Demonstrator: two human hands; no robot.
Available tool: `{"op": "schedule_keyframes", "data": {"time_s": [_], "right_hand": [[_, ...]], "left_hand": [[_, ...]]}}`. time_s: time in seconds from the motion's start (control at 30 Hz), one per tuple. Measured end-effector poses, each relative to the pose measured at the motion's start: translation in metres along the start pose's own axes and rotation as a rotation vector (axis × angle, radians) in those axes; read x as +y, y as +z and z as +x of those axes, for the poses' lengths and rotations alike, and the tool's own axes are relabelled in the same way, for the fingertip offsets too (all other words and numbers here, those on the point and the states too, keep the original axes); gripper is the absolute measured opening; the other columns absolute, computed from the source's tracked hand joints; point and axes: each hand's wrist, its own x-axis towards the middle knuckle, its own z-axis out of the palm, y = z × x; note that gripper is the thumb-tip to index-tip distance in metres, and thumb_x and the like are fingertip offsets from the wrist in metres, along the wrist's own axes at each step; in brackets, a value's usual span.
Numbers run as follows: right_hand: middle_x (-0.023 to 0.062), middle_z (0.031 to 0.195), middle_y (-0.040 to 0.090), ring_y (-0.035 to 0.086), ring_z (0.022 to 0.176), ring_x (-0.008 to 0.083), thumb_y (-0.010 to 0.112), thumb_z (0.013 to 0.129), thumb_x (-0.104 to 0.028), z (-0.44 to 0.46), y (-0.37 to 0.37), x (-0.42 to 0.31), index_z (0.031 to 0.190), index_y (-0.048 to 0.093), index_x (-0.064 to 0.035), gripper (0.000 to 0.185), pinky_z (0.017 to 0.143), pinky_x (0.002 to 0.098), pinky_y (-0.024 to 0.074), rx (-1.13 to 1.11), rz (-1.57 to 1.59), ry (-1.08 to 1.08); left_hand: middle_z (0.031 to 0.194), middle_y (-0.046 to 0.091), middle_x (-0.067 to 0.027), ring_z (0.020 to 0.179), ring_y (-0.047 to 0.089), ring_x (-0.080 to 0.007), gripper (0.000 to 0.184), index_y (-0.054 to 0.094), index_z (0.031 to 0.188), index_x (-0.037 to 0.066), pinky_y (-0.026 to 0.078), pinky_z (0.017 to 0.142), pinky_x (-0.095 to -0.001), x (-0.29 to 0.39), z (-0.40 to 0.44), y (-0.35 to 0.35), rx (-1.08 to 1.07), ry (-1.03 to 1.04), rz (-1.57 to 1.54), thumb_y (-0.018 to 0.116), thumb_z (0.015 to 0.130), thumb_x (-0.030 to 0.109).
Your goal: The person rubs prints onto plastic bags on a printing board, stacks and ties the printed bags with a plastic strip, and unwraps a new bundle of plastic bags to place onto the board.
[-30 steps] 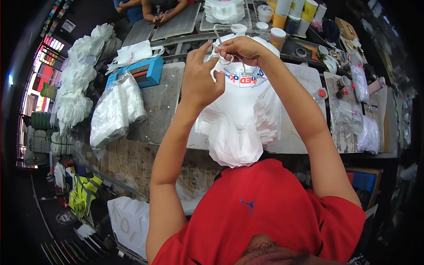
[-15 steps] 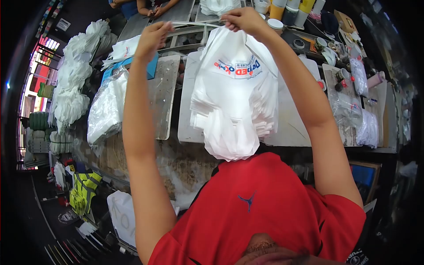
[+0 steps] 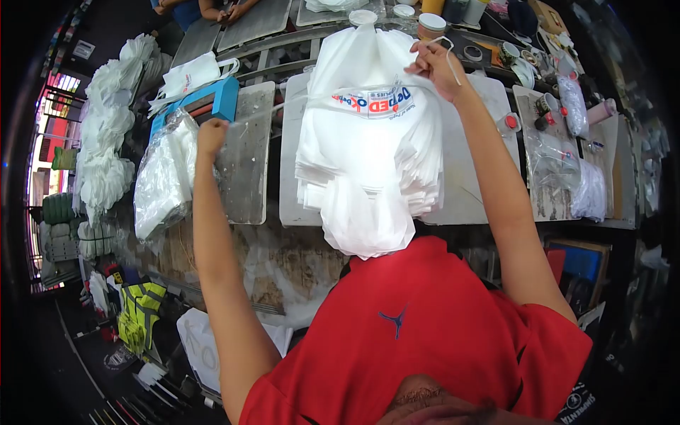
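A thick stack of white fabric bags [image 3: 354, 142], printed in blue and red, lies in front of me, its near ends gathered into a bunch over the table's edge. My left hand [image 3: 211, 136] is closed at the left on a thin white strip [image 3: 283, 105], which runs up toward the stack and looks blurred. My right hand [image 3: 435, 69] is above the upper right of the stack, fingers bent in a pinch on the same kind of white strip, an end of which loops up past the fingers. Where the strip crosses the white bags it is hard to follow.
A blue box [image 3: 225, 99] with a white bag on it and a clear plastic packet [image 3: 166, 177] lie at the left. Jars [image 3: 432, 27], tape and small bottles [image 3: 508, 124] stand at the back and right. Another person's hands [image 3: 232, 13] show at the far table.
My left hand has moved down and left, away from the top of the stack, drawing the strip along. My right hand has come down and slightly right.
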Motion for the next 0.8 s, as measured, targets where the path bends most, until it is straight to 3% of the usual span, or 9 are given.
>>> {"op": "schedule_keyframes", "data": {"time_s": [0.1, 0.13, 0.2, 0.27, 0.4, 0.5, 0.57, 0.67, 0.8], "right_hand": [[-0.0054, 0.063, 0.038, 0.047, 0.060, 0.0083, 0.050, 0.101, -0.029, -0.002, 0.018, -0.004, 0.099, 0.060, -0.0034, 0.028, 0.064, 0.0248, 0.0462, -0.119, -0.149, 0.102], [-0.0052, 0.065, 0.037, 0.036, 0.058, 0.0080, 0.054, 0.097, -0.028, 0.003, 0.025, -0.002, 0.101, 0.063, -0.0050, 0.025, 0.057, 0.0244, 0.0380, -0.146, -0.208, 0.086], [-0.0046, 0.068, 0.037, 0.036, 0.060, 0.0080, 0.054, 0.095, -0.028, 0.005, 0.045, -0.019, 0.104, 0.064, -0.0054, 0.026, 0.058, 0.0245, 0.0372, -0.179, -0.387, 0.149], [-0.0030, 0.075, 0.041, 0.036, 0.063, 0.0082, 0.058, 0.089, -0.027, 0.011, 0.056, -0.027, 0.110, 0.065, -0.0071, 0.030, 0.059, 0.0254, 0.0372, -0.238, -0.634, 0.195], [-0.0029, 0.074, 0.045, 0.036, 0.062, 0.0082, 0.059, 0.091, -0.021, 0.020, 0.055, -0.021, 0.108, 0.067, -0.0064, 0.025, 0.056, 0.0244, 0.0354, -0.316, -0.784, -0.059], [-0.0043, 0.068, 0.042, 0.033, 0.060, 0.0074, 0.053, 0.097, -0.020, 0.014, 0.052, -0.040, 0.109, 0.067, -0.0072, 0.023, 0.054, 0.0241, 0.0327, -0.407, -0.745, 0.106], [-0.0055, 0.063, 0.036, 0.031, 0.058, 0.0072, 0.047, 0.102, -0.022, 0.013, 0.047, -0.037, 0.109, 0.067, -0.0075, 0.026, 0.053, 0.0246, 0.0299, -0.407, -0.706, 0.078], [-0.0063, 0.063, 0.032, 0.029, 0.057, 0.0066, 0.044, 0.103, -0.027, 0.013, 0.043, -0.036, 0.108, 0.067, -0.0057, 0.032, 0.053, 0.0244, 0.0282, -0.229, -0.691, -0.065], [-0.0062, 0.062, 0.032, 0.029, 0.056, 0.0062, 0.042, 0.103, -0.030, 0.019, 0.044, -0.048, 0.103, 0.066, -0.0049, 0.035, 0.053, 0.0244, 0.0284, -0.286, -0.673, -0.092]], "left_hand": [[0.095, 0.067, -0.0231, 0.094, 0.064, -0.0393, 0.030, 0.068, 0.100, 0.000, 0.049, 0.085, -0.0474, 0.078, 0.015, 0.006, -0.050, 0.014, 0.205, 0.062, 0.088, 0.027], [0.113, 0.063, -0.0228, 0.109, 0.058, -0.0388, 0.030, 0.066, 0.110, 0.004, 0.044, 0.096, -0.0464, 0.109, 0.014, 0.016, 0.115, 0.289, 0.314, 0.064, 0.087, 0.023], [0.122, 0.060, -0.0187, 0.117, 0.053, -0.0381, 0.031, 0.066, 0.112, 0.006, 0.041, 0.102, -0.0433, 0.215, -0.003, 0.012, 0.245, 0.589, 0.026, 0.066, 0.082, 0.008], [0.126, 0.060, -0.0149, 0.120, 0.053, -0.0341, 0.034, 0.065, 0.116, 0.007, 0.040, 0.104, -0.0393, 0.264, 0.003, 0.027, -0.368, 0.629, -0.289, 0.064, 0.083, 0.006], [0.117, 0.065, -0.0145, 0.113, 0.058, -0.0331, 0.032, 0.068, 0.111, 0.006, 0.042, 0.101, -0.0406, 0.261, 0.035, 0.081, -0.529, 0.725, -0.030, 0.055, 0.083, 0.000], [0.105, 0.069, -0.0143, 0.104, 0.061, -0.0320, 0.032, 0.071, 0.107, 0.008, 0.045, 0.092, -0.0393, 0.260, 0.050, 0.077, -0.853, 0.606, 0.343, 0.050, 0.083, 0.004], [0.095, 0.071, -0.0128, 0.094, 0.066, -0.0335, 0.022, 0.075, 0.098, 0.012, 0.048, 0.081, -0.0388, 0.263, 0.048, 0.061, -0.925, 0.586, 0.519, 0.060, 0.083, 0.020], [0.090, 0.070, -0.0102, 0.087, 0.063, -0.0257, 0.020, 0.072, 0.092, 0.007, 0.046, 0.077, -0.0345, 0.251, 0.057, 0.058, -0.997, 0.552, 0.353, 0.056, 0.086, 0.017], [0.082, 0.066, -0.0075, 0.077, 0.056, -0.0159, 0.017, 0.066, 0.085, 0.003, 0.042, 0.068, -0.0296, 0.250, 0.052, 0.052, -0.923, 0.435, 0.056, 0.054, 0.089, 0.014]]}}
